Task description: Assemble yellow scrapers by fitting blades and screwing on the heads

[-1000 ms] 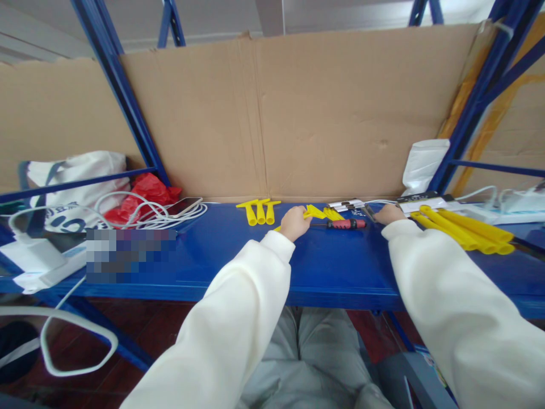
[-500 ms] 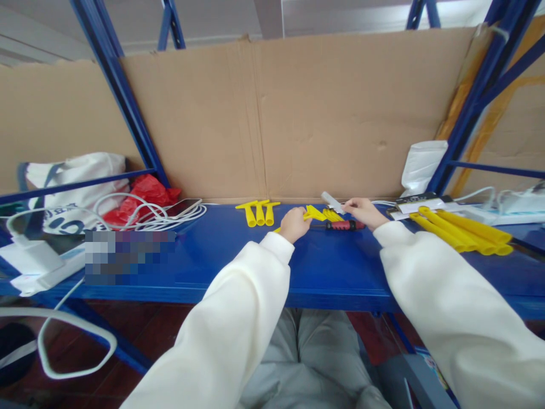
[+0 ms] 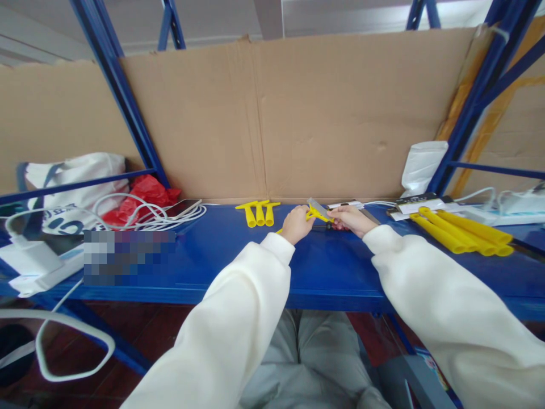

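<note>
My left hand (image 3: 297,224) is closed round a yellow plastic scraper handle (image 3: 314,215), its wide head pointing right. My right hand (image 3: 349,218) pinches a flat pale grey blade-like strip (image 3: 317,207), which lies against the scraper head. Below the right hand, a screwdriver lies on the blue bench, its red and black grip (image 3: 339,226) mostly covered by the fingers. To the left of my hands, three yellow T-shaped pieces (image 3: 259,213) lie side by side.
Several yellow tubular handles (image 3: 464,230) lie at the right beside a black-and-white packet (image 3: 419,204). On the left are white cables (image 3: 170,215), a red plastic bag (image 3: 145,193) and a white cloth bag (image 3: 85,182). A cardboard panel (image 3: 340,113) stands along the back of the blue bench (image 3: 238,267).
My right hand has moved left, bringing the pale strip onto the yellow scraper head. It now covers much of the screwdriver grip. My left hand has barely moved.
</note>
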`<state>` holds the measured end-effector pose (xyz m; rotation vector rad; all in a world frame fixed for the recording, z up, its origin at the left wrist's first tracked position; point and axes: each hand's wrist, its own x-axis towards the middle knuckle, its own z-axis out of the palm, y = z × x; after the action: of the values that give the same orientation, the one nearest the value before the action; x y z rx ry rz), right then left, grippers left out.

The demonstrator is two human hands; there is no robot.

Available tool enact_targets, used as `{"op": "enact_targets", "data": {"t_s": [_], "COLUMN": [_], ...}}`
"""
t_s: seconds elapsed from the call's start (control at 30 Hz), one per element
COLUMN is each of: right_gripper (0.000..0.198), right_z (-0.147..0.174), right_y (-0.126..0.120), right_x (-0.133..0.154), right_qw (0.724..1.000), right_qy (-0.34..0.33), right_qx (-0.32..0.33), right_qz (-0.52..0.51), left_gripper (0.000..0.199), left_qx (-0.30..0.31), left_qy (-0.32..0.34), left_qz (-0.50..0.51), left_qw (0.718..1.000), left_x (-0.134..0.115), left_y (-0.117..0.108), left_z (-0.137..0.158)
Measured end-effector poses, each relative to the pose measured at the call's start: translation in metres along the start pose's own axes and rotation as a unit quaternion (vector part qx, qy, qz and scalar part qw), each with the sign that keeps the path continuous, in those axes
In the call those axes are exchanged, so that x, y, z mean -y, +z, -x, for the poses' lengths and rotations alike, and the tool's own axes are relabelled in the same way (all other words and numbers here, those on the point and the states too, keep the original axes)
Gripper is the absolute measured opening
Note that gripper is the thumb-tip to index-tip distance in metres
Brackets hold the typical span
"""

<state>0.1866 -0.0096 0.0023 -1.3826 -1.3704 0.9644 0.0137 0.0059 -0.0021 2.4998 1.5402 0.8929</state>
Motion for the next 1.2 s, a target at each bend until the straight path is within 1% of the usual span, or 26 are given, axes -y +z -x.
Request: {"op": "enact_targets", "data": {"t_s": [0.1, 0.17, 0.33, 0.43, 0.67, 0.8, 0.97, 1.03, 1.2], "right_gripper": [0.021, 0.021, 0.018, 0.018, 0.018, 0.021, 0.021, 0.021, 0.016], "right_z": [-0.001, -0.001, 0.003, 0.004, 0.002, 0.004, 0.009, 0.009, 0.004], "right_y": [0.0, 0.0, 0.002, 0.003, 0.002, 0.002, 0.004, 0.004, 0.005], "right_x": [-0.001, 0.0, 0.005, 0.005, 0.001, 0.003, 0.008, 0.009, 0.006], "right_qw": [1.0, 1.0, 1.0, 0.999, 0.999, 0.999, 0.999, 0.998, 0.996], "right_qy": [0.009, 0.016, 0.023, 0.024, 0.01, 0.014, 0.025, 0.031, 0.037], "right_qx": [0.015, 0.018, 0.013, 0.013, 0.024, 0.029, 0.018, 0.011, -0.015], "right_qz": [-0.014, -0.014, -0.013, -0.019, -0.027, -0.034, -0.039, -0.048, -0.073], "left_gripper": [0.043, 0.048, 0.046, 0.047, 0.046, 0.045, 0.044, 0.044, 0.043], "left_qx": [-0.001, 0.01, 0.04, 0.051, 0.069, 0.07, 0.071, 0.078, 0.092], "left_qy": [0.033, 0.052, 0.075, 0.082, 0.085, 0.086, 0.088, 0.099, 0.151], "left_qz": [0.004, -0.013, -0.089, -0.11, -0.108, -0.108, -0.106, -0.105, -0.102], "left_qw": [0.999, 0.999, 0.992, 0.989, 0.988, 0.988, 0.988, 0.987, 0.979], "left_x": [0.0, 0.0, -0.002, -0.002, -0.005, -0.006, -0.006, -0.007, -0.007], "left_y": [0.0, -0.002, -0.006, -0.007, -0.008, -0.008, -0.009, -0.009, -0.006], "left_z": [0.001, 0.004, 0.008, 0.008, 0.008, 0.008, 0.008, 0.009, 0.01]}}
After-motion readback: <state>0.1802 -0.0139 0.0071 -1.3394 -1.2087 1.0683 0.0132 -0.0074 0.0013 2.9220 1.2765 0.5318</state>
